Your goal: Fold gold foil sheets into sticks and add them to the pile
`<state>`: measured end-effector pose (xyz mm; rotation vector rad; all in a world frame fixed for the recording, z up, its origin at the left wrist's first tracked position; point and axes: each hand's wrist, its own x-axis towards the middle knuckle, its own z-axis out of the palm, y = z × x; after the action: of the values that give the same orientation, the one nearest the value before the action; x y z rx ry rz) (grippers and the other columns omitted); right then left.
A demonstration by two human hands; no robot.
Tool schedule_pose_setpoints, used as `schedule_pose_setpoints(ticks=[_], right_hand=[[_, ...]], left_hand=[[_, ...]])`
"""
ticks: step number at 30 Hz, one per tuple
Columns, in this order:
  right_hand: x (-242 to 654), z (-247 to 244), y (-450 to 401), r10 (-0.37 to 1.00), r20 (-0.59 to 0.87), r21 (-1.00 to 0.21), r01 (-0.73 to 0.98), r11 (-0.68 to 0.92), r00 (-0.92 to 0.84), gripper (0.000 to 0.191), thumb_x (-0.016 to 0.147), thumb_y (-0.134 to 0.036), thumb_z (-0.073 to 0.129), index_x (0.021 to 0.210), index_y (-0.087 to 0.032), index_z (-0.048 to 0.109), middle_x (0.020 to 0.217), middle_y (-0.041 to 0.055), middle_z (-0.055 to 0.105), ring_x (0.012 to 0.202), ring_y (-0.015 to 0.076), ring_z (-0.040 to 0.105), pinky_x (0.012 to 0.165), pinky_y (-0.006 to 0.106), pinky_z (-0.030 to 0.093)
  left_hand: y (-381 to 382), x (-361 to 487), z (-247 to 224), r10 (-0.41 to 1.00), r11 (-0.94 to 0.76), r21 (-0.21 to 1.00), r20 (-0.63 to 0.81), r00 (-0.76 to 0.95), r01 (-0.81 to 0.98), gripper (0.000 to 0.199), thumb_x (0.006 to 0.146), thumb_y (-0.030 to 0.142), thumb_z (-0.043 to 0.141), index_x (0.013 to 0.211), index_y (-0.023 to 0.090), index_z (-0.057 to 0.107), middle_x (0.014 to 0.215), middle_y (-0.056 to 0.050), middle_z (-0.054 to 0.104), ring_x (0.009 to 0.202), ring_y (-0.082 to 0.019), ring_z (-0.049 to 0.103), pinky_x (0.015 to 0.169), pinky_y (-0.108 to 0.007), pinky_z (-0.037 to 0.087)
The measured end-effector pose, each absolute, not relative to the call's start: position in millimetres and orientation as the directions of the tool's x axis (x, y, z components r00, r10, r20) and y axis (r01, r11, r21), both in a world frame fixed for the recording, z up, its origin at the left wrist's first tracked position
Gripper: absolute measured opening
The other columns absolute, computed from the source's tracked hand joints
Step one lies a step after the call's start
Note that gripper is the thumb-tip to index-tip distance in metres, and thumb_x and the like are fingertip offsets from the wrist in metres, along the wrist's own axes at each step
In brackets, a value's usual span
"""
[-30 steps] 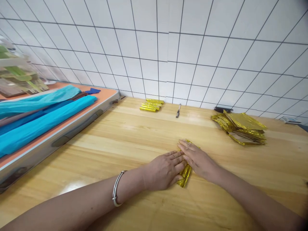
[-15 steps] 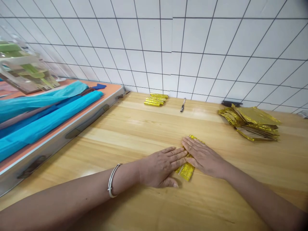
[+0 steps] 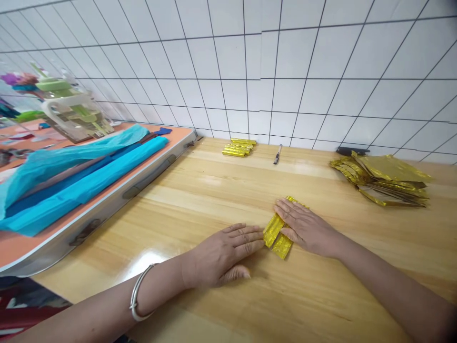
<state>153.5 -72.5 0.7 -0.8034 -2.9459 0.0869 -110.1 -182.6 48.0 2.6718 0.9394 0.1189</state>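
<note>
A folded piece of shiny gold foil paper (image 3: 274, 230) lies slanted on the wooden table (image 3: 228, 190), its two long flaps meeting along a narrow dark gap. My right hand (image 3: 305, 226) rests flat over the far part of the foil, fingers stretched out, and hides some of it. To the left, my left hand (image 3: 226, 252) lies palm down with its fingers extended. Its fingertips reach the foil's left edge; whether they touch it I cannot tell. A silver bangle (image 3: 137, 293) circles my left wrist.
Several gold foil strips (image 3: 240, 147) lie by the tiled wall (image 3: 232, 57), left of a pen (image 3: 277, 155). A stack of gold sheets (image 3: 389, 178) sits at right, before a black object (image 3: 352, 151). At left, blue paper rolls (image 3: 107, 176) and a green-lidded bottle (image 3: 71, 107) are on an orange surface (image 3: 187, 134).
My left hand has slid off the foil towards the left, uncovering its near left part. My right hand stays on the foil. The whole view has shifted slightly.
</note>
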Motion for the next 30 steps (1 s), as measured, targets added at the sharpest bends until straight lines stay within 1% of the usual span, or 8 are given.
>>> schedule_pose_setpoints(ticks=[3,6,13,17,20,23,26,30], right_hand=[[153,2,-73,0.509,0.077,-0.080,0.503,0.860,-0.857,0.062,0.092,-0.049,0.028,0.144,-0.018,0.016,0.149,0.0069,0.018,0.136,0.0210,0.014,0.111,0.039,0.018],[153,5,-74,0.519,0.074,-0.095,0.512,0.854,-0.851,0.059,0.093,-0.045,0.029,0.143,-0.018,0.018,0.149,0.0068,0.019,0.136,0.0207,0.015,0.111,0.039,0.020],[152,5,-73,0.529,0.107,-0.186,0.506,0.842,-0.842,0.052,0.093,-0.038,0.031,0.142,-0.021,0.025,0.147,0.0056,0.026,0.135,0.0205,0.021,0.110,0.041,0.023],[156,7,-69,0.536,0.094,-0.192,0.512,0.837,-0.839,0.048,0.094,-0.032,0.031,0.139,-0.018,0.032,0.145,0.0074,0.030,0.134,0.0204,0.024,0.109,0.042,0.025],[161,11,-66,0.517,0.070,-0.185,0.498,0.847,-0.853,0.047,0.093,-0.032,0.032,0.138,-0.018,0.035,0.144,0.0078,0.032,0.133,0.0206,0.026,0.109,0.043,0.025],[165,14,-66,0.512,0.071,-0.194,0.491,0.849,-0.856,0.045,0.093,-0.034,0.035,0.136,-0.020,0.038,0.142,0.0073,0.036,0.131,0.0211,0.030,0.108,0.043,0.027],[165,16,-71,0.528,0.084,-0.177,0.508,0.843,-0.845,0.045,0.092,-0.035,0.037,0.135,-0.021,0.040,0.141,0.0077,0.039,0.129,0.0222,0.035,0.106,0.044,0.030],[161,14,-79,0.551,0.100,-0.108,0.542,0.833,-0.828,0.045,0.091,-0.032,0.038,0.133,-0.020,0.042,0.141,0.0086,0.037,0.128,0.0231,0.036,0.106,0.045,0.031]], left_hand=[[-182,-93,47,0.632,-0.744,0.288,0.014,0.774,0.602,0.064,0.090,0.051,0.033,0.142,0.015,0.022,0.147,-0.011,0.020,0.137,-0.024,0.015,0.113,-0.041,0.013],[-183,-76,41,0.612,-0.760,0.298,0.033,0.790,0.577,0.068,0.090,0.055,0.031,0.143,0.014,0.018,0.148,-0.012,0.013,0.137,-0.026,0.010,0.112,-0.042,0.013],[-186,-71,31,0.650,-0.710,0.327,-0.034,0.759,0.623,0.071,0.088,0.059,0.029,0.142,0.013,0.020,0.147,-0.014,0.017,0.136,-0.029,0.013,0.112,-0.044,0.014],[-187,-73,31,0.642,-0.723,0.321,-0.017,0.767,0.612,0.071,0.089,0.057,0.029,0.141,0.011,0.022,0.146,-0.016,0.021,0.136,-0.030,0.014,0.112,-0.044,0.015],[-185,-75,35,0.639,-0.736,0.306,0.019,0.769,0.603,0.067,0.089,0.055,0.031,0.138,0.010,0.029,0.143,-0.016,0.029,0.134,-0.029,0.022,0.112,-0.042,0.016],[-179,-80,38,0.648,-0.738,0.306,0.073,0.758,0.601,0.054,0.091,0.050,0.033,0.129,0.012,0.042,0.136,-0.013,0.043,0.128,-0.025,0.036,0.111,-0.040,0.021],[-173,-84,36,0.677,-0.723,0.317,0.153,0.720,0.613,0.037,0.093,0.041,0.034,0.109,0.015,0.055,0.121,-0.010,0.055,0.117,-0.021,0.046,0.107,-0.038,0.028],[-168,-81,28,0.721,-0.688,0.309,0.194,0.665,0.656,0.025,0.093,0.028,0.035,0.085,0.016,0.056,0.102,-0.009,0.060,0.100,-0.018,0.054,0.094,-0.033,0.042]])
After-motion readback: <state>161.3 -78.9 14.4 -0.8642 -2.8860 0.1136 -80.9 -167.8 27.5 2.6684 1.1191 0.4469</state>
